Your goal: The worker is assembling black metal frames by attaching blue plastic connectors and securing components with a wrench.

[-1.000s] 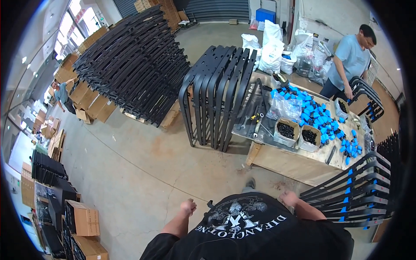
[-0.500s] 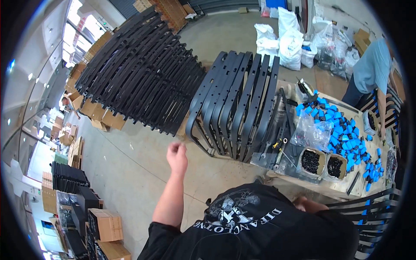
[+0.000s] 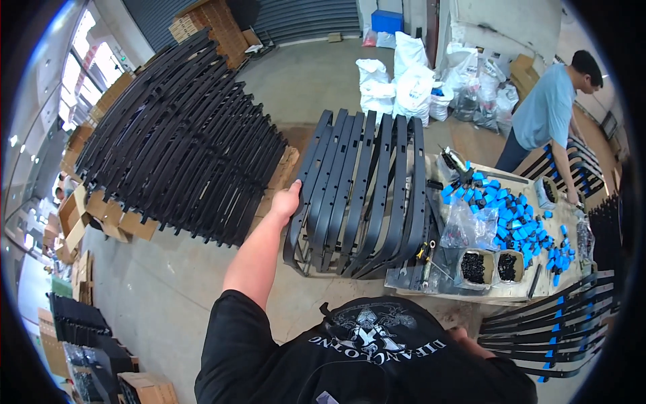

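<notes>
At the left end of a row of upright, curved black frames (image 3: 359, 195), my left hand (image 3: 287, 200) is closed around the outer edge of the end frame. Its thumb points up, and the other fingers are partly hidden. The frames have rounded lower corners and small holes along their bars; they stand side by side, leaning a little. My right hand (image 3: 464, 336) shows only in part beside my shirt, low on the right, near a stack of black slatted frames (image 3: 552, 330) with blue pieces between them. Its fingers cannot be made out.
A large pile of black frames (image 3: 182, 141) rises on the left. The wooden table (image 3: 518, 288) on the right carries blue plastic pieces (image 3: 518, 219), boxes of small black parts (image 3: 476, 268), a clear bag (image 3: 468, 225) and tools. A co-worker (image 3: 545, 108) bends beyond it. White sacks (image 3: 412, 87) stand behind.
My left hand has gone from hanging free in front of the frames to the end frame's edge. The view has shifted, and more of the co-worker shows.
</notes>
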A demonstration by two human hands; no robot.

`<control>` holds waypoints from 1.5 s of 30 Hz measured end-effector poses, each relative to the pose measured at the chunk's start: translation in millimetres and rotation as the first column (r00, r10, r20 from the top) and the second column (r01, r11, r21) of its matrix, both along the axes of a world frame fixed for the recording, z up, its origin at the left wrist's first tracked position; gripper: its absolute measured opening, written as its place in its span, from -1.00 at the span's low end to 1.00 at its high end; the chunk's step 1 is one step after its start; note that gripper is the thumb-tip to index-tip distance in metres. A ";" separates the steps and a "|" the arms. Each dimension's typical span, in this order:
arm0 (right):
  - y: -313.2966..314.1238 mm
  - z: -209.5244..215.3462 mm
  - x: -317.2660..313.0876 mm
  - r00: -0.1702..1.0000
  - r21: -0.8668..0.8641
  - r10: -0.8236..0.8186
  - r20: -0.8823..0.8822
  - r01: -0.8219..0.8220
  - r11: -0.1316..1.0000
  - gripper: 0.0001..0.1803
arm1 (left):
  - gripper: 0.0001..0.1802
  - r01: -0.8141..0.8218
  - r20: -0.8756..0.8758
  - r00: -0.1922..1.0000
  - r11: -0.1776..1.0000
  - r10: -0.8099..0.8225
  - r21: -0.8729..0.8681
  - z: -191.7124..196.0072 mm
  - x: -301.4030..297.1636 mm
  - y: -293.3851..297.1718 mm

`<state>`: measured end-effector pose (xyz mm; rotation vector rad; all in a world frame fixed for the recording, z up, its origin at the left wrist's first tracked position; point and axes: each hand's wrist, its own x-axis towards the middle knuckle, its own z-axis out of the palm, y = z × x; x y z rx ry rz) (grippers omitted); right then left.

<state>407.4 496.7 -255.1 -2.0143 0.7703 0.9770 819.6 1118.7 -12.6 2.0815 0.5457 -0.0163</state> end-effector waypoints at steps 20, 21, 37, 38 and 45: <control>72.5 46.1 1.9 0.836 -0.421 0.547 0.034 -0.484 0.767 -0.54 | -0.36 -0.074 0.026 0.996 0.941 0.087 -0.330 64.0 -33.1 254.7; 75.1 45.2 3.1 0.839 -0.416 0.544 0.030 -0.484 0.770 -0.54 | -0.34 -0.094 0.021 0.994 0.935 0.108 -0.341 62.3 -50.1 261.5; 41.5 10.0 88.9 0.792 -0.132 0.529 0.306 -0.514 0.847 -0.71 | -0.31 -0.630 0.114 0.742 0.746 0.660 -0.217 -74.8 -555.2 239.5; 53.2 50.1 82.9 0.924 -0.033 0.367 0.108 -0.365 0.930 -0.73 | -0.27 -0.647 0.120 0.726 0.732 0.677 -0.214 -73.6 -578.2 211.0; 10.4 8.5 98.5 0.831 -0.032 0.557 0.014 -0.556 0.831 -0.72 | -0.36 -0.737 0.026 0.555 0.506 0.831 -0.449 -87.0 -663.8 33.5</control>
